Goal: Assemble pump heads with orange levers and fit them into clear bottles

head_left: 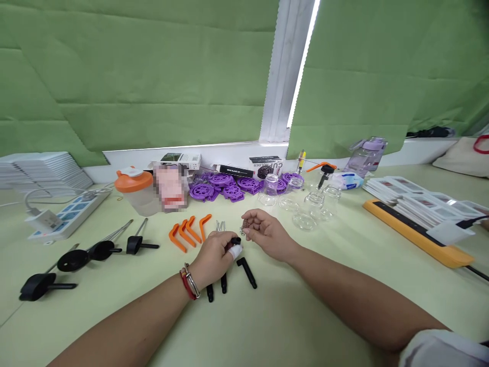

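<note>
My left hand (216, 257) is closed around a small black plastic part (236, 240), whose end shows at the thumb. A white wrap covers the thumb tip. Just to the right, my right hand (267, 235) has its fingers curled in toward the thumb beside small shiny metal pieces (242, 231); what it pinches is too small to make out. A black L-shaped handle (248, 273) lies in front of the hands. Two more black handles (223, 285) stick out from under my left hand. Thin metal rods (220, 225) lie behind it, near several orange bent levers (189, 232).
Black round parts with metal rods (103, 250) lie at left, near a white power strip (72, 211). Behind are an orange-lidded cup (137, 191), purple plastic pieces (221, 186) and clear cups (314, 204). At right, stacked cards (410, 191) stand beside an orange power strip (416, 234).
</note>
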Demonstrator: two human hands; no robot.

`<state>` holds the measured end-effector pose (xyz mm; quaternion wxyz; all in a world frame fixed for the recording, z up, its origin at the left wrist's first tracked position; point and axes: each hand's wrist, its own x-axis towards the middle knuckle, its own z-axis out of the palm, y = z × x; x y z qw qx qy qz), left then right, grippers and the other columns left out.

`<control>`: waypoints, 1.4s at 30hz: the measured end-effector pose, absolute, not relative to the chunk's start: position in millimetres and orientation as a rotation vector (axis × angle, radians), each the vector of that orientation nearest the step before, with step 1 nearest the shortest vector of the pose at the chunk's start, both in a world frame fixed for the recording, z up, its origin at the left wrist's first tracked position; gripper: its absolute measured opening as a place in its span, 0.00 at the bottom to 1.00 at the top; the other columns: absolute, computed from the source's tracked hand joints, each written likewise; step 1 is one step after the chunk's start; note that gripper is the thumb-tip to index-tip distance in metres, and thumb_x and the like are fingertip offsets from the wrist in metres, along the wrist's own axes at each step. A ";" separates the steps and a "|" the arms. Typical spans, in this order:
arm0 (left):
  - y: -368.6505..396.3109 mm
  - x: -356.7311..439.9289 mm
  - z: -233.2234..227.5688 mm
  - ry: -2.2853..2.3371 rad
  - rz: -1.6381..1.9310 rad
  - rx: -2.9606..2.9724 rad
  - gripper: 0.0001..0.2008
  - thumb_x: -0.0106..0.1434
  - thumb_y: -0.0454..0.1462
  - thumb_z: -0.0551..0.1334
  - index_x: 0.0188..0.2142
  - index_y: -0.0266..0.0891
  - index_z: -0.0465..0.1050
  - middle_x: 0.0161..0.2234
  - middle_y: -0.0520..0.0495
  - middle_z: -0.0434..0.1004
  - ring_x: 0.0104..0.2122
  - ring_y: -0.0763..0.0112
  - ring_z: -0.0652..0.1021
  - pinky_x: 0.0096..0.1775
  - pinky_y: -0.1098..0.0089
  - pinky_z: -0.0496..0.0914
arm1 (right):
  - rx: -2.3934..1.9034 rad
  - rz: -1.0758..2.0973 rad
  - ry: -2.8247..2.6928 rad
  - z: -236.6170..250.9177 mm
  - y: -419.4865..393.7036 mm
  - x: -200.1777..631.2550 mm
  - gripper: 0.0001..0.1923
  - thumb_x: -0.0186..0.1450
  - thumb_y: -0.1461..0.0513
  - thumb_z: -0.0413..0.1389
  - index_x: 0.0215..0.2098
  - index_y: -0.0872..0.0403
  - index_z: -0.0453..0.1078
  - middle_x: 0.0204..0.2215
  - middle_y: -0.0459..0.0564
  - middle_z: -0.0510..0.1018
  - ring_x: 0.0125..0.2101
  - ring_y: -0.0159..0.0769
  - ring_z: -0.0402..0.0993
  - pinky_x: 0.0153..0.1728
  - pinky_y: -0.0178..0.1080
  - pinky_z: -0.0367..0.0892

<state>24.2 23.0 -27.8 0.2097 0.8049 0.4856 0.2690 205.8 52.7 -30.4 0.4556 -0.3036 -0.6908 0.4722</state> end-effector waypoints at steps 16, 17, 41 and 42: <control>26.1 23.4 -30.1 1.267 0.776 2.228 0.07 0.61 0.35 0.54 0.34 0.39 0.70 0.26 0.50 0.70 0.30 0.68 0.69 0.35 0.68 0.63 | -0.653 0.752 -2.101 -34.4 45.9 205.7 0.12 0.62 0.68 0.52 0.41 0.52 0.72 0.36 0.50 0.72 0.32 0.31 0.70 0.35 0.36 0.66; 26.5 23.1 -30.3 1.265 0.777 2.222 0.07 0.61 0.36 0.54 0.34 0.39 0.70 0.26 0.50 0.70 0.30 0.68 0.69 0.34 0.68 0.63 | -0.650 0.756 -2.105 -34.8 46.6 206.2 0.12 0.62 0.68 0.52 0.42 0.51 0.72 0.36 0.50 0.72 0.33 0.32 0.70 0.35 0.36 0.67; 27.0 20.9 -31.4 1.341 0.746 2.161 0.08 0.60 0.38 0.55 0.37 0.39 0.70 0.30 0.47 0.72 0.36 0.62 0.70 0.37 0.65 0.65 | -1.346 0.840 -2.278 -35.6 69.4 228.0 0.06 0.58 0.63 0.53 0.28 0.55 0.72 0.24 0.46 0.74 0.24 0.30 0.67 0.24 0.32 0.60; 27.4 20.7 -32.1 1.334 0.755 2.163 0.08 0.60 0.38 0.55 0.37 0.39 0.71 0.30 0.47 0.72 0.36 0.63 0.70 0.37 0.65 0.65 | -1.329 0.904 -2.317 -32.7 65.4 228.3 0.06 0.57 0.63 0.53 0.28 0.55 0.72 0.23 0.45 0.74 0.23 0.29 0.67 0.23 0.31 0.60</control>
